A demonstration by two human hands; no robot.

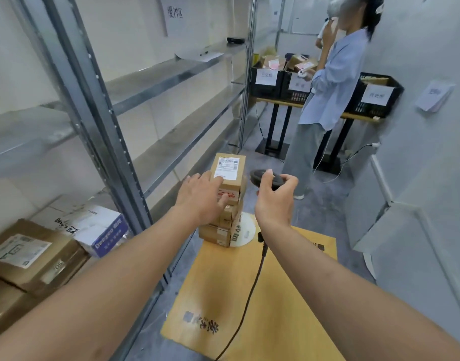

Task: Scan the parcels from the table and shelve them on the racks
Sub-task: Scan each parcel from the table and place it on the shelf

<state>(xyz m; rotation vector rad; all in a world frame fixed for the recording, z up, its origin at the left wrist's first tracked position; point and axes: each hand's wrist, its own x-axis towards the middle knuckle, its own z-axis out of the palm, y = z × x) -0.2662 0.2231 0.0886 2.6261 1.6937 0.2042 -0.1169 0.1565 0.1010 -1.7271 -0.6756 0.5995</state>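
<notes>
A stack of small cardboard parcels (225,225) stands at the far end of a yellow-brown table (249,295). The top parcel (231,169) carries a white shipping label facing up. My left hand (203,198) grips this top parcel from its left side, thumb on top and fingers along the front edge. My right hand (274,201) holds a black corded barcode scanner (265,178) just right of the parcel, its head pointing toward the label. The scanner's cable runs down along my right arm.
Metal racks (145,105) line the left wall; the lowest shelf holds cardboard boxes (33,256) and a white box (104,230). A person in a light blue shirt (330,82) stands ahead beside black crates (375,97) on a far table. A white wall runs on the right.
</notes>
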